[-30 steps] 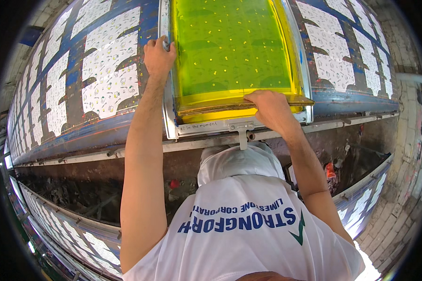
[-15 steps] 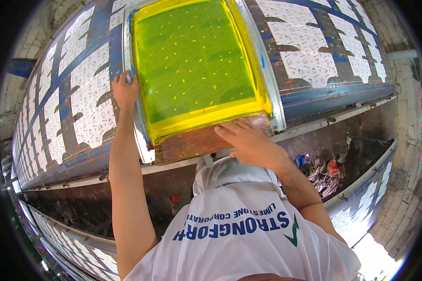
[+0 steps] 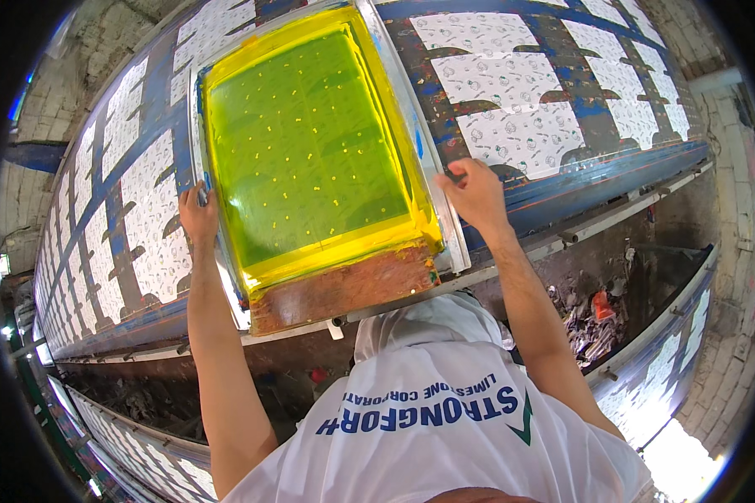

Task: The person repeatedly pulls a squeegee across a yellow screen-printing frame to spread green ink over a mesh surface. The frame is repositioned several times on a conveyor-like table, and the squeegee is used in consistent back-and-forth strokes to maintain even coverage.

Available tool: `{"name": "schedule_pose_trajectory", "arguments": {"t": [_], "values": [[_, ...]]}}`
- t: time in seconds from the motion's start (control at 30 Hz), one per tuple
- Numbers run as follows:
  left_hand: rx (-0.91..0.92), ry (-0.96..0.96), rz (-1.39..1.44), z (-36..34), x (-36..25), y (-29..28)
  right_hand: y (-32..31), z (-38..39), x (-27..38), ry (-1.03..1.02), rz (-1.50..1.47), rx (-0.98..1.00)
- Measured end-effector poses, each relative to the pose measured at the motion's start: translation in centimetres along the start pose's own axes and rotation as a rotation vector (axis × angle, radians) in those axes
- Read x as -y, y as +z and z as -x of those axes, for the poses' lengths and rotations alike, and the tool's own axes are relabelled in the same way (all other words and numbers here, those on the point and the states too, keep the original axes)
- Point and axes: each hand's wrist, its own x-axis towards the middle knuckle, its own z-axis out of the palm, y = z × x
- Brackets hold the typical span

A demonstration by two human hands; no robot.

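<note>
A screen-printing frame with a yellow-green mesh lies on the long table. My left hand is closed on a metal grip at the frame's left side. A broad wooden squeegee lies across the frame's near end, free of both hands. My right hand is at the frame's right side with its fingers loosely bent and apart; whether they touch the metal edge I cannot tell.
White patterned fabric panels lie in rows on the dark blue table at both sides. A metal rail runs along its near edge over a littered trough. A second table lies below, beside a brick ledge.
My right hand has left the squeegee and moved up to the frame's right side; the board now shows its broad face. The frame sits farther left in view, my left hand lower with it.
</note>
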Motion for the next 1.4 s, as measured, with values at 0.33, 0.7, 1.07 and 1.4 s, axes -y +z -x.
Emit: {"name": "schedule_pose_trajectory", "arguments": {"t": [0.33,0.7,1.07,1.4], "values": [[-0.031,-0.004,0.097,0.1,0.6,0.2,4.1,-1.4,0.5,-0.143,0.189,-0.003],[0.178,-0.212,0.099,-1.1,0.0,-0.4,-2.1,-2.9,3.8,-0.283,-0.036,-0.121],[0.017,0.017,0.129,-4.9,-24.1,6.3,-17.7,-11.0,-12.8,-0.197,-0.069,-0.220],[-0.009,-0.035,0.136,-0.4,-42.8,12.6,-28.7,-15.0,-29.1,-0.180,-0.093,-0.253]]}}
